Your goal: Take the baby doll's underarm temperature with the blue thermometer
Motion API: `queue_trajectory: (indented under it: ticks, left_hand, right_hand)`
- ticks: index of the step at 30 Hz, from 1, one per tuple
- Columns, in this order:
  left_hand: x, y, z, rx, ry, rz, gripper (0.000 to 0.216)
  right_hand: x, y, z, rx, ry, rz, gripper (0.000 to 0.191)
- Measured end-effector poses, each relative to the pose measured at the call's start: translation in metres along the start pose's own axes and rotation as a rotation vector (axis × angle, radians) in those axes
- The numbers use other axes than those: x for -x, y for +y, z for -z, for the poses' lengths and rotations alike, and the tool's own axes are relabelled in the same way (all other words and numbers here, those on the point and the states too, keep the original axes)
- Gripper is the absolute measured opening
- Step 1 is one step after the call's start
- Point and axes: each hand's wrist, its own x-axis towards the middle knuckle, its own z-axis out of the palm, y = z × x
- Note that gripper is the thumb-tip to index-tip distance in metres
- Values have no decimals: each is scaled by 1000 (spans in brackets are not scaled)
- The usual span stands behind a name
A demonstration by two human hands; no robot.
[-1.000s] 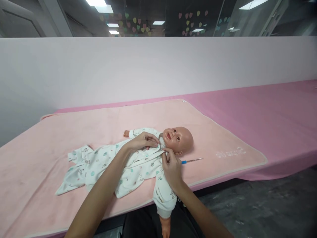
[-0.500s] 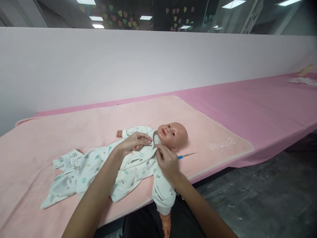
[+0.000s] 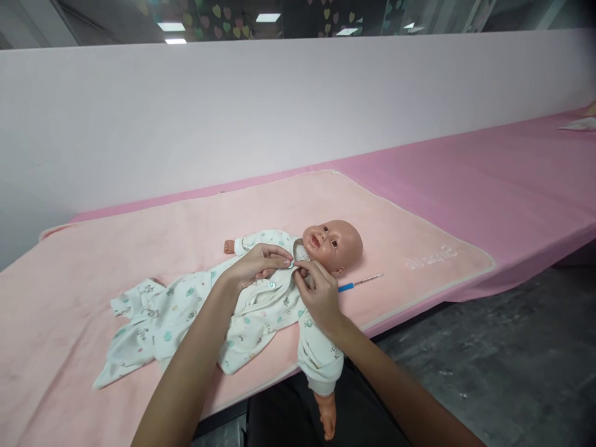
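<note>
A baby doll [image 3: 335, 243] lies on its back on a light pink mat [image 3: 186, 230], head to the right. It wears a white printed romper [image 3: 186, 307]; one arm hangs over the table's front edge. My left hand [image 3: 258, 264] pinches the romper's collar flap at the doll's chest. My right hand [image 3: 316, 292] pinches the facing flap just under the chin. The fingertips of both hands meet at a small snap near the neck.
A thin thermometer with a blue end [image 3: 361, 284] lies on the mat right of the doll's head. The pink-covered table [image 3: 488, 180] runs far to the right, a white partition [image 3: 279, 105] behind it. Grey floor lies at lower right.
Both hands have drawn the collar flaps together at the doll's neck; the right hand moved up from the doll's shoulder side. The view shifted slightly.
</note>
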Motion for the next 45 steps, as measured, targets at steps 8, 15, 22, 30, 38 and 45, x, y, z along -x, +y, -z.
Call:
queue_trajectory:
  ticks: [8,15,22,30,38,45]
  left_hand:
    - [-1,-1,-2,-35,36,7,32]
    - [3,4,-4,-108,-62,-30,35]
    - [4,8,-9,-184,-92,-21,35]
    - [2,4,-5,-165,39,28,24]
    - [0,2,-4,-141,13,3,13]
    - [1,1,-3,-200,5,-40,11]
  right_hand:
    - [0,1,-2,-1,26,11,12]
    - [2,3,-2,16,38,-2,11]
    - [3,4,-3,38,46,-35,9]
    - [3,3,-4,-39,36,-78,11]
    - [2,0,1,-77,7,-109,15]
    - [3,2,0,-65,-4,-152,14]
